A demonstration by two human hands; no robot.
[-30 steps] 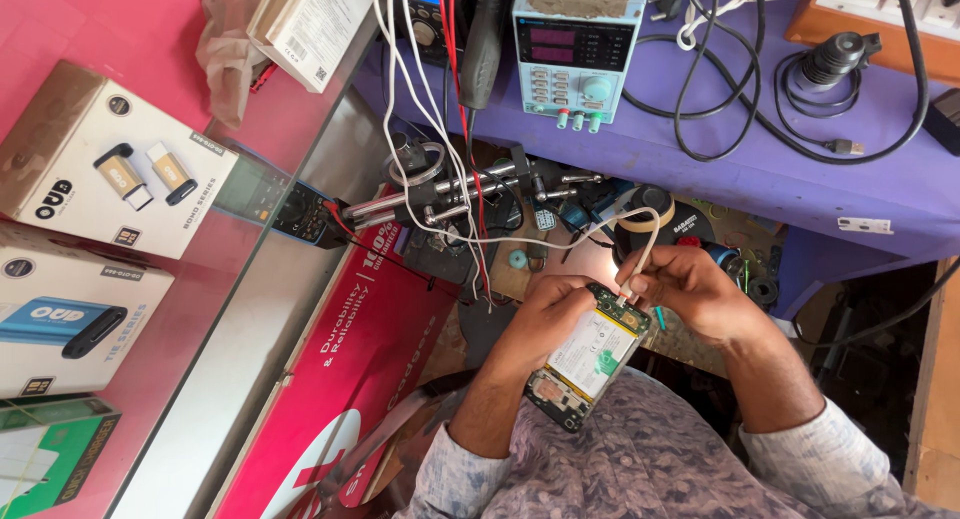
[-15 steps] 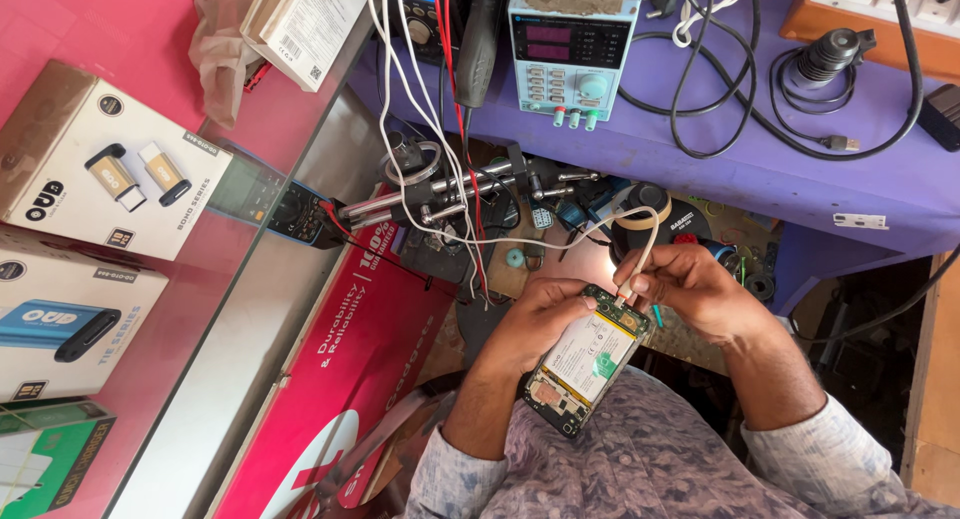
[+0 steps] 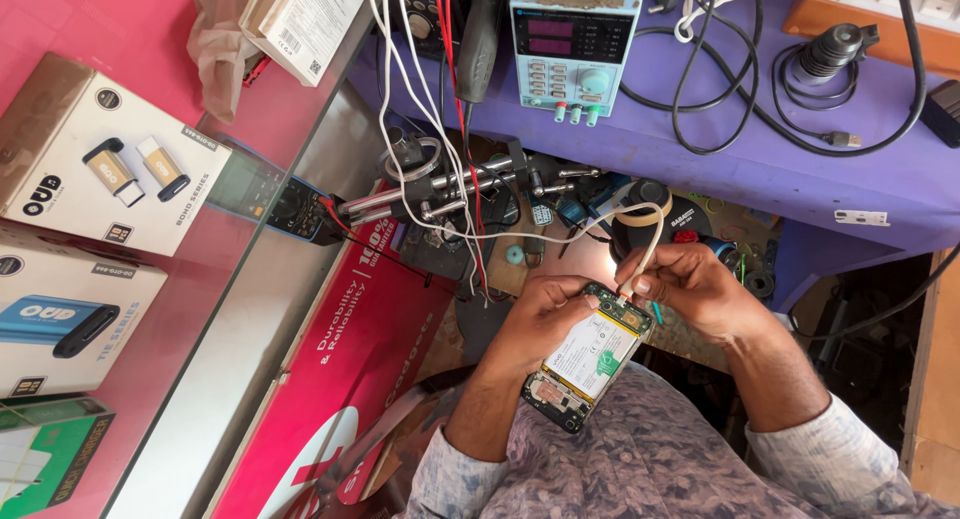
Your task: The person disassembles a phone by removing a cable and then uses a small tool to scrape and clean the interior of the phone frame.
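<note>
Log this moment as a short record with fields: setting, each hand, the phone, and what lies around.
setting: cluttered repair bench below a purple shelf
left hand: left hand grips the opened phone along its left edge
right hand: right hand pinches a cream cable at the phone's top end
phone: back cover off, white battery and green board exposed, tilted over the person's lap
shelf: bench power supply, black cables
left side: red counter with boxed accessories, multimeter
</note>
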